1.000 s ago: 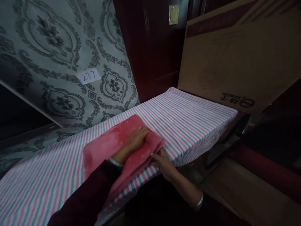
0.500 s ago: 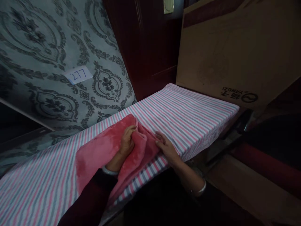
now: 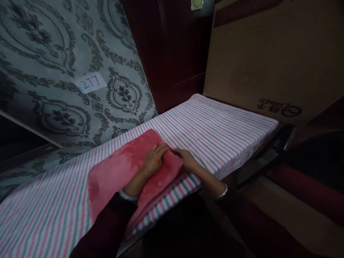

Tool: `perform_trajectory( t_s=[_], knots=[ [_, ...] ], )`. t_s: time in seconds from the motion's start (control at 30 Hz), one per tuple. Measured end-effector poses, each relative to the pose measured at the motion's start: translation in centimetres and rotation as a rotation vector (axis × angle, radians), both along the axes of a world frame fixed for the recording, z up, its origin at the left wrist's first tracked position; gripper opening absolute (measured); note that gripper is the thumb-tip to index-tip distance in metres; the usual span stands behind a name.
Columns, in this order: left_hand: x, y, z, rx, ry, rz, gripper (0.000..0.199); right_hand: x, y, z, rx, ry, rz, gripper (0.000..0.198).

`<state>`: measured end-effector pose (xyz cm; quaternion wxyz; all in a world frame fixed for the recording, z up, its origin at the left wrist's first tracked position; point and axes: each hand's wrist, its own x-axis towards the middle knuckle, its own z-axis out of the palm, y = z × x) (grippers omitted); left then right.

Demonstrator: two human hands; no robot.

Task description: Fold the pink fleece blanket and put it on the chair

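A folded pink plush cloth lies on the striped sheet, its upper layer turned over toward the right. My left hand rests on top of this layer, fingers stretched toward its right edge. At that edge my right hand has its fingers curled round the cloth's corner; its fingertips are partly hidden. Both hands nearly meet at the fold. Each wrist wears a silver bangle.
Patterned wallpaper with a paper marked 277 stands behind the sheet's left side. Beyond the far end are a dark red door panel and a large cardboard box. The sheet's front edge drops off toward me.
The cloth's raised upper layer has come down flatter and farther right. My left hand has shifted right and flattened onto it. My right hand has closed in at the cloth's edge.
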<state>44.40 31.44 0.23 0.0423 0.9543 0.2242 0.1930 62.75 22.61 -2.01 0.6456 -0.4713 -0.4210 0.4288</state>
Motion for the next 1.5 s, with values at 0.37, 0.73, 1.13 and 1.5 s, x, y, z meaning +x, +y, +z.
perform_trajectory(
  t_s=[0.37,0.73,1.13,1.5],
  knots=[
    [2.9,0.6,3.3,-0.067,0.397,-0.009,0.043,2.0,-0.2,-0.9,-0.091,-0.338,0.036,0.023],
    [2.1,-1.1,1.9,-0.074,0.250,0.098,0.049,1.9,2.6,1.0,-0.220,-0.723,0.095,0.038],
    [-0.3,0.2,1.2,-0.153,-0.090,0.011,0.041,1.0,5.2,1.1,-0.291,-0.993,0.070,0.037],
    [-0.2,0.0,1.3,-0.162,-0.105,-0.001,0.044,-0.3,6.3,1.4,-0.283,-1.081,0.089,0.040]
  ],
)
